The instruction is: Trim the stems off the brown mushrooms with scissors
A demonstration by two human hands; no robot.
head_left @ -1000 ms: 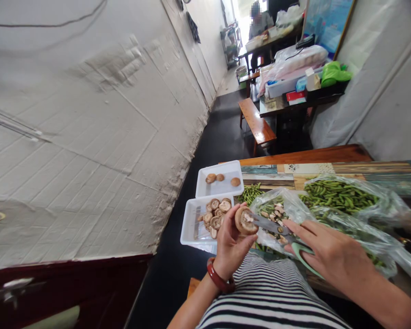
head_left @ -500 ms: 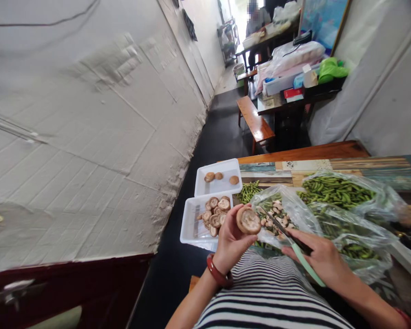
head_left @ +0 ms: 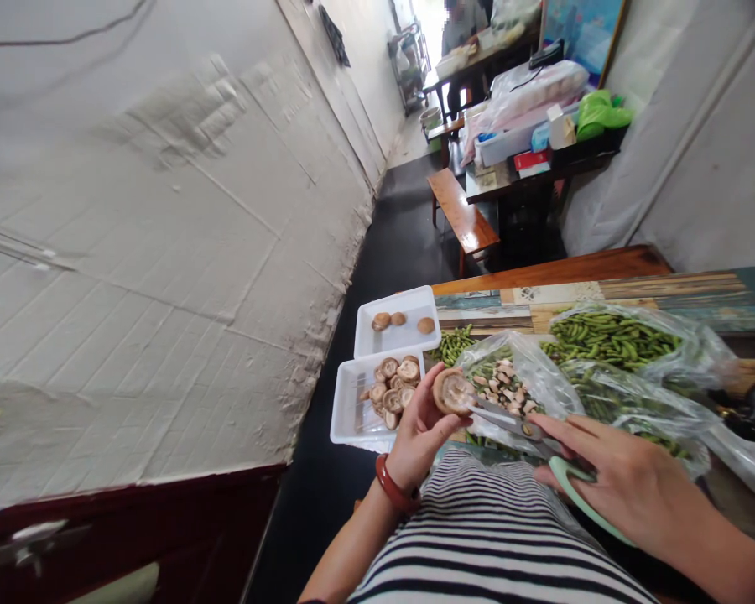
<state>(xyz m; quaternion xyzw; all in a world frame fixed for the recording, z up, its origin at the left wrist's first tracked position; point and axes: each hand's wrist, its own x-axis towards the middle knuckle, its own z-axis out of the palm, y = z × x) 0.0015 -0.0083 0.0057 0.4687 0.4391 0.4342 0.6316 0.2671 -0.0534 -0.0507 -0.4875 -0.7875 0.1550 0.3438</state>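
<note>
My left hand grips a brown mushroom, gill side up, over my lap. My right hand holds green-handled scissors, whose blades touch the mushroom's underside. Just beyond lies a clear plastic bag of cut stem pieces. To the left sit two white trays: the nearer tray holds several mushrooms, the farther tray holds three.
Bags of green pods lie on the wooden table to the right. A white wall runs along the left. Down the dark aisle stand a bench and a cluttered table, with another person seated far back.
The scissors had drawn back from the mushroom half a second ago; now their blades are at its underside again. My view has tipped slightly downward.
</note>
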